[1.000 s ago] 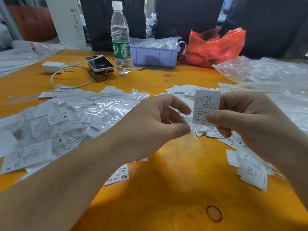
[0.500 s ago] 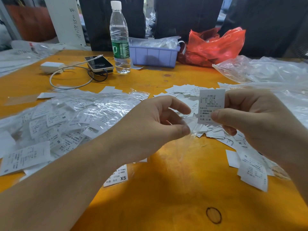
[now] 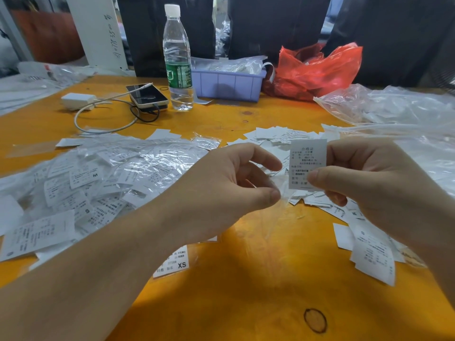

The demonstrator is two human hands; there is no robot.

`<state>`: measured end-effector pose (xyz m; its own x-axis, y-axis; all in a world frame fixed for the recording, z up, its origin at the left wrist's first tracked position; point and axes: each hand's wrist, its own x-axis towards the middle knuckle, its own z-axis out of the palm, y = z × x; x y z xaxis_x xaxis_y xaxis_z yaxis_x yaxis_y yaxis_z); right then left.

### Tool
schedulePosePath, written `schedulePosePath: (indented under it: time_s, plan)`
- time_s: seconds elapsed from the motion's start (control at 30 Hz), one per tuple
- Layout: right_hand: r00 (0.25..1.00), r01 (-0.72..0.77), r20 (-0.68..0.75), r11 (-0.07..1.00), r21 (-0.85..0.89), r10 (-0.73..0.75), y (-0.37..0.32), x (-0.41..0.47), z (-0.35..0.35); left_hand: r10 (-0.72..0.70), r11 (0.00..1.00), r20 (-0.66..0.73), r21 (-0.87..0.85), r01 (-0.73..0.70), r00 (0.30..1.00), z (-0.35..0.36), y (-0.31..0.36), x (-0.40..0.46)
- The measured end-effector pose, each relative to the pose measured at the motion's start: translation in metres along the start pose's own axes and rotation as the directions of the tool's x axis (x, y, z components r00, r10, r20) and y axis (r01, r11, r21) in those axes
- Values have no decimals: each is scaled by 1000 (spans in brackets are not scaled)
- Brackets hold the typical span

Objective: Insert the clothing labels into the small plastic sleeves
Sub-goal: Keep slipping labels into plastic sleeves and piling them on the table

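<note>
Orange laminate forms the table (image 3: 221,303) that fills most of my view, with a dark ring mark near the lower edge. At left centre I see a wide heap of filled sleeves (image 3: 103,178), clear plastic over white printed labels marked S, M and XS. Crumpled clear plastic bags (image 3: 403,112) occupy the upper right, and a red plastic bag (image 3: 317,70) sits at top centre right, touching a lavender bin (image 3: 226,84). Just left of the bin stands an upright water bottle (image 3: 177,60), beside a phone (image 3: 147,96) with a white cable. A scatter of loose labels (image 3: 278,136) lies at centre right. My left hand (image 3: 221,188), centre frame, pinches a thin clear sleeve (image 3: 283,193) between thumb and curled fingers. My right hand (image 3: 369,183) pinches one white label (image 3: 306,158) upright between thumb and forefinger, its lower edge just beside the sleeve; I cannot tell whether it has entered.
</note>
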<state>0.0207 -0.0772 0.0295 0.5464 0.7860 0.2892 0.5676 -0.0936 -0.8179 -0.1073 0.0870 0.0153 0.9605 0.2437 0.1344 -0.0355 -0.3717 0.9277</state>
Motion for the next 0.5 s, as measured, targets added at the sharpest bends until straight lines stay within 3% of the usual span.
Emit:
schedulePosePath:
  time_s: [0.5]
  plan:
    - [988,-99,141,962,255,64,3,4,0,25,999,1,-35,-25,1000,-2,2,0]
